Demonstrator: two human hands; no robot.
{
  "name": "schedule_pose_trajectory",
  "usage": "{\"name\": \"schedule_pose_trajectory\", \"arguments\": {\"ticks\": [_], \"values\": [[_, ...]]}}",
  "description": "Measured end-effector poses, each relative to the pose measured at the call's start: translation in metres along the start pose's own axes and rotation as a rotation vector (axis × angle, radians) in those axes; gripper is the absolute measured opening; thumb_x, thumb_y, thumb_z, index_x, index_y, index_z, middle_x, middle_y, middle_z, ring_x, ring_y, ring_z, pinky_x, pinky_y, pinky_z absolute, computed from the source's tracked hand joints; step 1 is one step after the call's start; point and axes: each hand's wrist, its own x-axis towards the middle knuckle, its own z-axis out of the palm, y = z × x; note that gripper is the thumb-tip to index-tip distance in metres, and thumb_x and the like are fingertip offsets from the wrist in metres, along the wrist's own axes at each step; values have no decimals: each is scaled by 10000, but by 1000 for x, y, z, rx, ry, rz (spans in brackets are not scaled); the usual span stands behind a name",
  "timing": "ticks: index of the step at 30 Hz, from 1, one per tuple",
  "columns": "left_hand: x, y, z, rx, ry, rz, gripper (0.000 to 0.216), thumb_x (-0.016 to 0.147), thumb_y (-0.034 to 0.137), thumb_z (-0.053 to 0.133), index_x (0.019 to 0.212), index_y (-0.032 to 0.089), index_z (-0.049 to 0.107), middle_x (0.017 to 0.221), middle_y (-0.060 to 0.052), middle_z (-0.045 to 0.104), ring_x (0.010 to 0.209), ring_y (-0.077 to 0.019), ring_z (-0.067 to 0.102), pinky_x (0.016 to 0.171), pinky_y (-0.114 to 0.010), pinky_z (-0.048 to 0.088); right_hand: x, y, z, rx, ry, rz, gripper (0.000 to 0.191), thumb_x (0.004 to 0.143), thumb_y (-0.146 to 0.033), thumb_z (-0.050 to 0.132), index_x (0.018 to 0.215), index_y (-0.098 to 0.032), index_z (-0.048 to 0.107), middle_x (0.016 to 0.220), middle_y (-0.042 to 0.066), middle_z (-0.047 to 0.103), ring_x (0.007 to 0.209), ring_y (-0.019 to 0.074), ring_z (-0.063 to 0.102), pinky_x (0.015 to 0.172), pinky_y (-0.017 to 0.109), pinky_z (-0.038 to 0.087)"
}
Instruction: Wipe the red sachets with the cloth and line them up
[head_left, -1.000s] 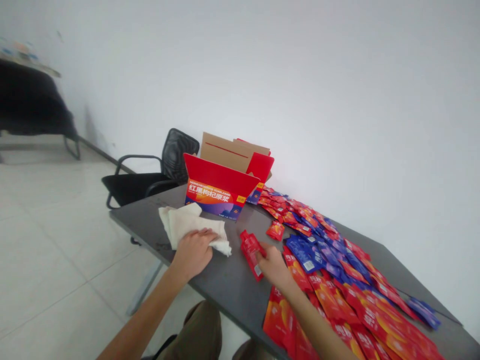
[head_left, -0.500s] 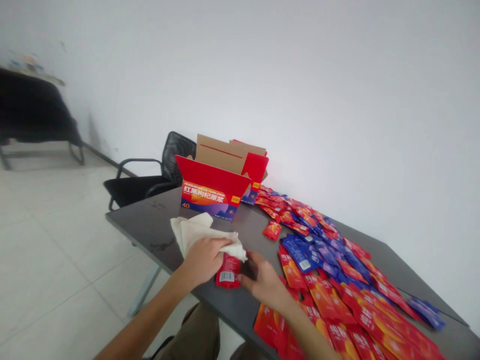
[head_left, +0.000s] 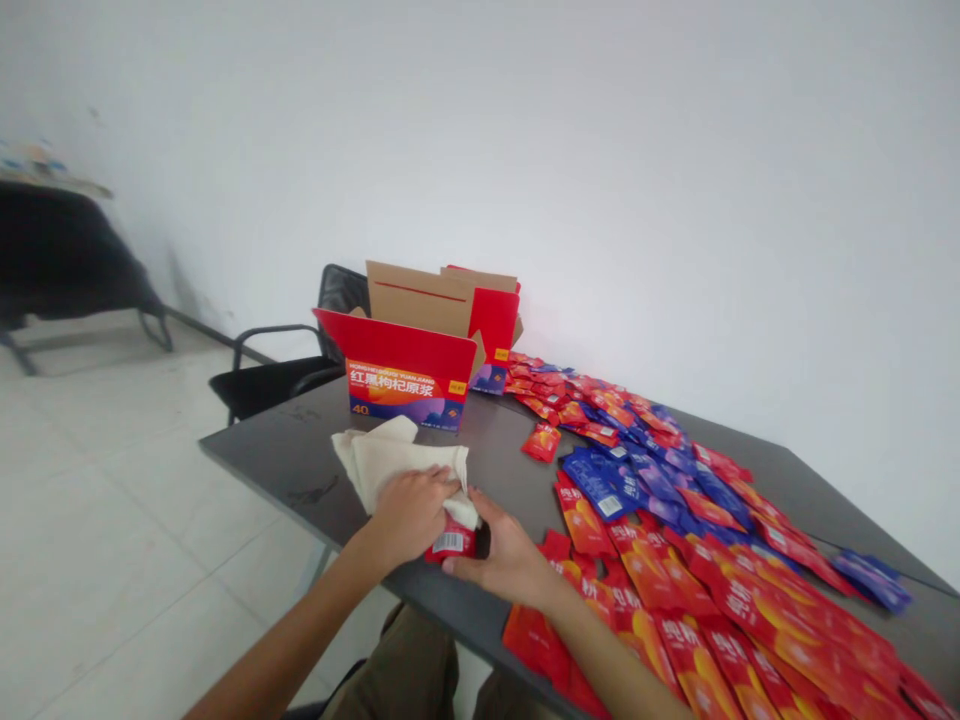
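Observation:
My left hand [head_left: 411, 512] is closed on a white cloth [head_left: 397, 455], pressing it down over the upper part of a red pouch [head_left: 452, 541]. The pouch lies on the dark table near its front edge, and its barcode label shows below the cloth. My right hand [head_left: 504, 550] grips the pouch's right side, with the thumb at its lower edge and the fingers by the cloth's corner. Part of the pouch is hidden under the cloth and my hands.
Two open cartons [head_left: 405, 385] stand at the back left of the table [head_left: 300, 440]. Many red pouches [head_left: 697, 660] and blue pouches [head_left: 600, 485] cover the right side. A single red pouch [head_left: 541, 442] lies apart. A black chair [head_left: 274, 385] is behind the table's left end.
My left hand and the cloth have slid down over the pouch, covering more of it. My right thumb has shifted left along the pouch's lower edge. The camera view has turned slightly.

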Motion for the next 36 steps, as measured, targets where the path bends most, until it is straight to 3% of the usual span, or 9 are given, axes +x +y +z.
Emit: {"name": "schedule_pose_trajectory", "arguments": {"ticks": [6, 13, 15, 19, 21, 25, 28, 34, 36], "values": [[-32, 11, 4, -102, -39, 157, 511, 761, 94, 463, 1247, 193, 588, 1399, -93, 536, 1324, -201, 457, 1129, -370, 323, 3, -4, 2, 112, 6, -90, 806, 570, -230, 822, 1308, -200, 499, 1298, 68, 576, 1177, 245, 557, 1047, 388, 416], [0, -4, -2, -71, -61, -28, 557, 758, 51, 402, 1265, 190, 587, 1377, -84, 558, 1313, -210, 472, 1101, -388, 364, 2, 0, -1, 43, 8, 92, 929, 555, -375, 839, 1373, -154, 458, 1408, 144, 495, 1319, 319, 439, 1134, 483, 288], [-3, -4, -2, -80, -66, 4, 564, 750, 51, 411, 1270, 184, 583, 1389, -87, 545, 1322, -208, 460, 1113, -386, 350, 2, 0, -1, 58, 6, 52, 917, 567, -380, 834, 1375, -164, 457, 1408, 133, 499, 1315, 307, 447, 1134, 473, 292], [-36, 2, 1, -140, -81, 132, 581, 750, 69, 422, 1303, 190, 554, 1433, -70, 497, 1351, -177, 419, 1149, -355, 301, 2, -5, -3, 124, -7, -109, 822, 591, -339, 829, 1331, -202, 498, 1336, 85, 561, 1226, 252, 531, 1076, 401, 386], [-43, 4, 1, -134, -86, 116, 574, 756, 72, 414, 1295, 203, 561, 1436, -60, 493, 1348, -170, 424, 1146, -353, 308, 2, -7, -4, 123, -23, -150, 784, 610, -336, 820, 1319, -205, 514, 1330, 80, 565, 1232, 245, 526, 1077, 390, 386], [-21, -2, -3, -49, -66, -9, 576, 751, 57, 385, 1287, 158, 571, 1394, -107, 534, 1325, -211, 456, 1112, -397, 356, 2, -4, -4, 49, -44, -57, 785, 650, -390, 790, 1349, -177, 505, 1444, 124, 468, 1371, 285, 386, 1160, 458, 252], [-10, -3, -3, -19, -64, -24, 577, 751, 54, 377, 1291, 127, 566, 1391, -130, 534, 1327, -220, 454, 1110, -389, 358, 2, -1, -2, 38, -29, 19, 824, 635, -410, 797, 1365, -180, 491, 1466, 136, 437, 1384, 293, 367, 1164, 472, 243], [-44, 4, 0, -124, -98, 90, 592, 747, 64, 394, 1304, 182, 558, 1429, -66, 499, 1350, -166, 419, 1149, -347, 305, 3, -7, -4, 76, -14, -161, 799, 607, -293, 820, 1341, -217, 514, 1384, 91, 532, 1276, 251, 498, 1091, 399, 378], [-42, 2, -2, -129, -98, 77, 596, 741, 61, 396, 1299, 185, 563, 1424, -67, 506, 1343, -172, 430, 1145, -357, 311, 4, -5, -4, 67, -18, -159, 780, 611, -298, 819, 1331, -219, 527, 1396, 93, 523, 1295, 258, 480, 1111, 416, 353]]}}
